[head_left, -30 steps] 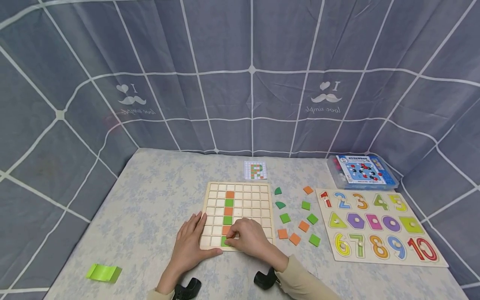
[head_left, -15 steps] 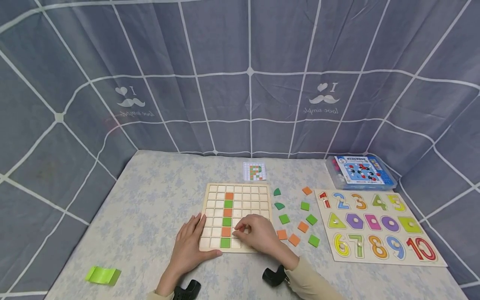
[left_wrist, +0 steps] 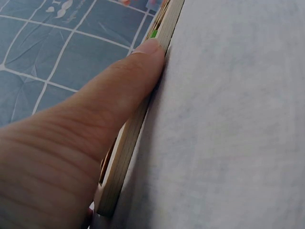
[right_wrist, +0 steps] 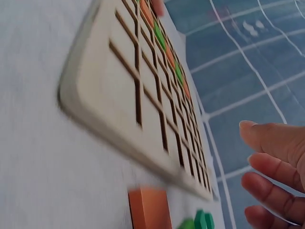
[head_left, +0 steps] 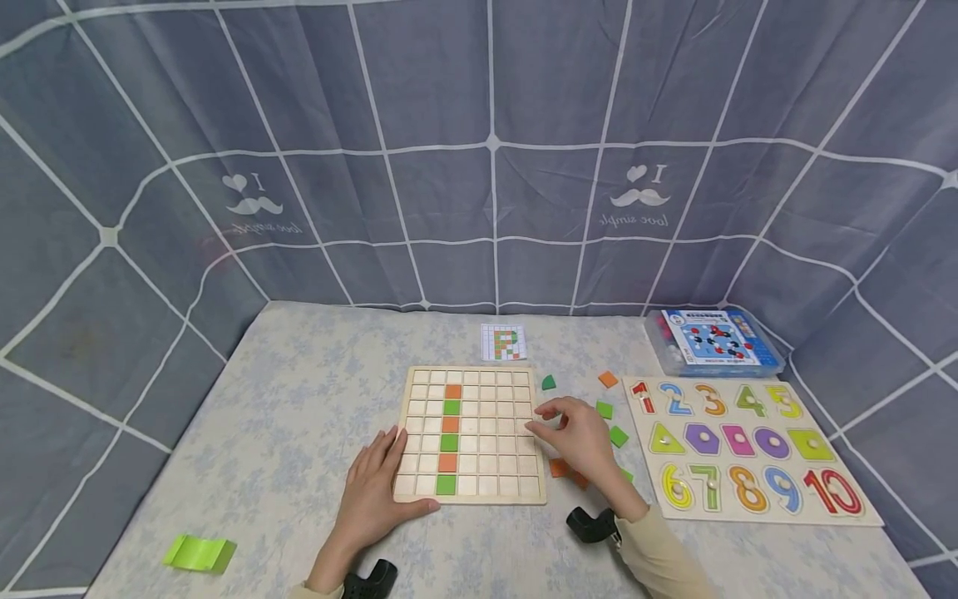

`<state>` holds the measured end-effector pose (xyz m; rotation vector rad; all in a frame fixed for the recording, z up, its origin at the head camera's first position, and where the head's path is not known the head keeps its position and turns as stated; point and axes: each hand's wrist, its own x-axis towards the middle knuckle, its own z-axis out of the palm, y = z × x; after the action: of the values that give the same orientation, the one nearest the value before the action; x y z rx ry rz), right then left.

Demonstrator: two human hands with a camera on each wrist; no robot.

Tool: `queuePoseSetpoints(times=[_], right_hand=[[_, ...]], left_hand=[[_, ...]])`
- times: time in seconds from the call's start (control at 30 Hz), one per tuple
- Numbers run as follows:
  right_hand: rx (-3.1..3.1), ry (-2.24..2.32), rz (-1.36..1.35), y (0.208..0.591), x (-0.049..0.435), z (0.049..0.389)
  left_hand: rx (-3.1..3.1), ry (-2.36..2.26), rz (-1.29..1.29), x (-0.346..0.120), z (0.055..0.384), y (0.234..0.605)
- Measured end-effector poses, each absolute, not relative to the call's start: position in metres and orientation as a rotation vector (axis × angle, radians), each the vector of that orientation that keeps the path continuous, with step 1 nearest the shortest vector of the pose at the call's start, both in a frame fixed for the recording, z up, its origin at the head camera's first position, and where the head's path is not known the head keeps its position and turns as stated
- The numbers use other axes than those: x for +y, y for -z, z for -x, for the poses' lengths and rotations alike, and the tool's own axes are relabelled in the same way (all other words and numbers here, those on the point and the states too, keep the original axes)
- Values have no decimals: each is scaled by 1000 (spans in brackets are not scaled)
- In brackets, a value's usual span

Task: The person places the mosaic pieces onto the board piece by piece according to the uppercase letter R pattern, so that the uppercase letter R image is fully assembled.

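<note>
A wooden grid board (head_left: 497, 445) lies on the table, with one column of alternating orange and green square tiles (head_left: 450, 443) set in its cells. My left hand (head_left: 372, 487) rests at the board's lower left corner, fingers straight along the left side. In the left wrist view its thumb (left_wrist: 119, 86) lies against the front edge. My right hand (head_left: 580, 437) hovers by the board's right edge, thumb and fingers apart with nothing between them. Beneath and around it are loose orange tiles (head_left: 559, 468) and green tiles (head_left: 618, 437), partly hidden by the hand.
A card with a coloured grid pattern (head_left: 504, 343) lies behind the board. On the right are a wooden number-and-shape puzzle (head_left: 722, 482) and a clear box with a blue label (head_left: 718, 341). A bright green curved piece (head_left: 199, 553) sits front left.
My right hand has let go of the green tile in the column's bottom cell and moved right, off the cells to the board's right edge. My left hand has stayed in place.
</note>
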<state>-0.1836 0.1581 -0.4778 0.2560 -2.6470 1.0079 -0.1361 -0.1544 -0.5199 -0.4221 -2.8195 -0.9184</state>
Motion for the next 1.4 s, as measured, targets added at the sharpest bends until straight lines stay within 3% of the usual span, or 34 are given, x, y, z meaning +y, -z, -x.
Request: queuePoseSetpoints(times=[0.53, 1.4], right_hand=[[-2774, -938, -31, 484, 190, 183], [-2940, -725, 59, 486, 189, 183]], left_hand=[[-2837, 915, 407, -155, 137, 522], [-2844, 922, 415, -156, 137, 522]])
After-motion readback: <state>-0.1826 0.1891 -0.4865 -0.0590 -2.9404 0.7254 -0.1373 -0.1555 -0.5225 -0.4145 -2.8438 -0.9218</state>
